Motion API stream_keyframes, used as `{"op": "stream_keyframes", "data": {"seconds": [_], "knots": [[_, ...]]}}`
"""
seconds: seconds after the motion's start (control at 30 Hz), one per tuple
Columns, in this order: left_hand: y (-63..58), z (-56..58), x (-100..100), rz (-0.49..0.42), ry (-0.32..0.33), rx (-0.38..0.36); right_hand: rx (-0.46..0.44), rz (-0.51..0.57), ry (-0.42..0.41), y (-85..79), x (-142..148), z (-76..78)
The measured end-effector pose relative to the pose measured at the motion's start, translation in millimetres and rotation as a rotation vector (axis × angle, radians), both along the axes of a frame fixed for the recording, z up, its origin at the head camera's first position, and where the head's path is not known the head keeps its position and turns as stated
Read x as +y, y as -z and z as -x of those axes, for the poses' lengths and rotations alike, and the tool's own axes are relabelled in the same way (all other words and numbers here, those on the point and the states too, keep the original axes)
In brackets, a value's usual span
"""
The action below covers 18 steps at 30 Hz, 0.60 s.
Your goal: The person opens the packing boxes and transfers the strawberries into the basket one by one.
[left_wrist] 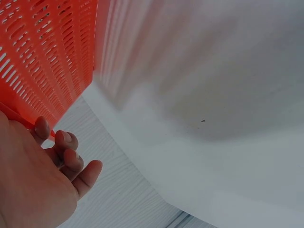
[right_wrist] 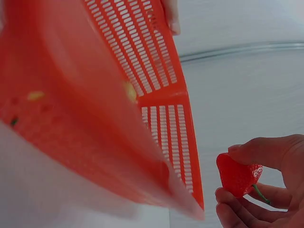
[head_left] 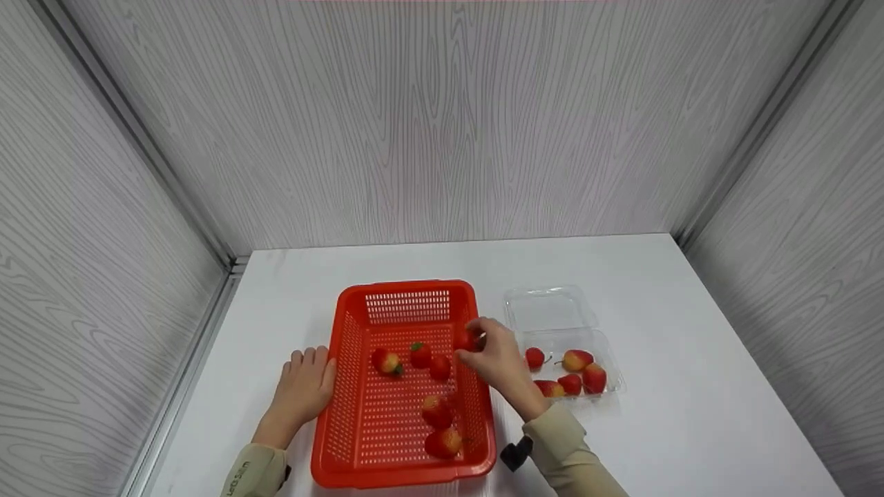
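Note:
My right hand [head_left: 498,359] pinches a toy strawberry [right_wrist: 237,175] between thumb and fingers, above the right rim of a red plastic basket [head_left: 404,476]. Its green stem points back toward the palm in the right wrist view. My left hand [head_left: 304,383] rests against the basket's left rim, its fingers loosely extended and holding no fruit. Inside the basket lie a leafy strawberry [head_left: 420,355], a red-and-yellow fruit with a green leaf [head_left: 385,362], a small red fruit [head_left: 440,367] and two red-and-yellow fruits near the front right, one of them a rounded fruit [head_left: 442,443].
Right of the basket, a clear plastic clamshell box [head_left: 545,309] lies with its lid folded back. Several red and red-yellow fruits sit in it, including a pear-shaped fruit [head_left: 577,359]. Grey wood-grain panels [head_left: 442,138] enclose the white table [head_left: 663,331] at the back and sides.

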State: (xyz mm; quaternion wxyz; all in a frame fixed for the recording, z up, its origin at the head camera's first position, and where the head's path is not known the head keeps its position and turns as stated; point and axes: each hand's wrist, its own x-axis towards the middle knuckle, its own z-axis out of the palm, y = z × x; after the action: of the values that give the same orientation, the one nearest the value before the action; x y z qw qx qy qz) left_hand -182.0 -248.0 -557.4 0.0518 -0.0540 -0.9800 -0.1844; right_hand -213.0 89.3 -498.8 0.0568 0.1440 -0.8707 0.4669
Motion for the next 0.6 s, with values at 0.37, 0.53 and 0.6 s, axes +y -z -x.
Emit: {"op": "stream_keyframes", "data": {"seconds": [0.37,0.53,0.6], "knots": [[0.7,1.4,-1,0.006,-0.001,-0.023,-0.165,-0.018,-0.105,18.9,-61,0.8],[0.4,1.0,-2,0.005,0.010,-0.016,-0.189,-0.018,-0.129,26.6,-80,3.1],[0.3,0.9,-2,0.008,0.010,-0.019,-0.182,-0.037,-0.137,29.1,-85,5.4]]}}
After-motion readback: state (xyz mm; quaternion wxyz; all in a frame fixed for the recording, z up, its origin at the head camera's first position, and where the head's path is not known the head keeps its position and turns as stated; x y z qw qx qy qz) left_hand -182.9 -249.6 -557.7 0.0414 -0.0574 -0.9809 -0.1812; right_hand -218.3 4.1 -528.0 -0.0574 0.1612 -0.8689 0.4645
